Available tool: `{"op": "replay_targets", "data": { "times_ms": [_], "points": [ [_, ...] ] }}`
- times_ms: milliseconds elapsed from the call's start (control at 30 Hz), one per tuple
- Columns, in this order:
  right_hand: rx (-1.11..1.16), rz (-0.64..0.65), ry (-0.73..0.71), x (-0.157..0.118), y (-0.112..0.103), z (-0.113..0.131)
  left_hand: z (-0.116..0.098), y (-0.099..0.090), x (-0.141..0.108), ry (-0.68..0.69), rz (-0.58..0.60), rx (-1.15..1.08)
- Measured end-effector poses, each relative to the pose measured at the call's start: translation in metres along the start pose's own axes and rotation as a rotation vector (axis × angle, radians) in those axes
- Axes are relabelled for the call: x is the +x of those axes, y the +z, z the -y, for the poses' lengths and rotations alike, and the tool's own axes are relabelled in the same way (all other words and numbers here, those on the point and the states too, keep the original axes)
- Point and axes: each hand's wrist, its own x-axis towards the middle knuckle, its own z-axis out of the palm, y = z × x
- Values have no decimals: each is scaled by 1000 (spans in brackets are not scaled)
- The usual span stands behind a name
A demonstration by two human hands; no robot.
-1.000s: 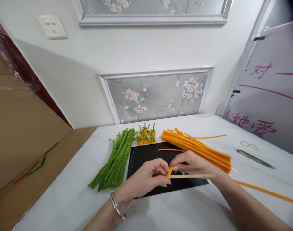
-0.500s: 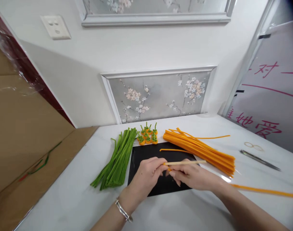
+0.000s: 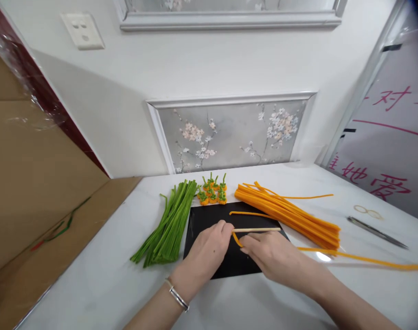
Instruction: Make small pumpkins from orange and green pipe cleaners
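My left hand (image 3: pixel 212 245) is closed on one end of a thin wooden stick (image 3: pixel 258 229), which points to the right above a black mat (image 3: pixel 205 220). An orange pipe cleaner (image 3: pixel 236 240) runs from the stick by my left fingertips down to my right hand (image 3: pixel 268 252). The right fingers pinch that pipe cleaner, just below the stick. Its wrap at the left fingertips is mostly hidden. A long orange length stretches out to the right from behind my right hand, seemingly the same pipe cleaner.
Left of the mat lies a bundle of green pipe cleaners (image 3: pixel 171 224); an orange bundle (image 3: pixel 291 213) lies to its right. Several small orange-and-green pieces (image 3: pixel 212 195) stand behind the mat. Tweezers (image 3: pixel 377 232) and pale rings (image 3: pixel 367 211) lie at the right, cardboard (image 3: pixel 40 192) at the left.
My right hand has drawn slightly away from my left and turned palm down, so a short stretch of orange pipe cleaner now shows between them. The stick is more level.
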Motion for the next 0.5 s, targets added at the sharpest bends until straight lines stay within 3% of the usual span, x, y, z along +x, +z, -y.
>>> {"op": "replay_targets", "data": {
  "times_ms": [133,267,367,500],
  "points": [
    [-120,-170,-89,5,-9,-2,-2,6,1,64,13,52],
    [-147,-281,-70,9,-19,-13,-4,5,0,155,16,21],
    [-93,-288,-3,12,-20,-23,-4,4,0,229,-10,-26],
    [121,-183,113,13,-21,-36,-5,3,-1,261,-71,-118]
  ]
}}
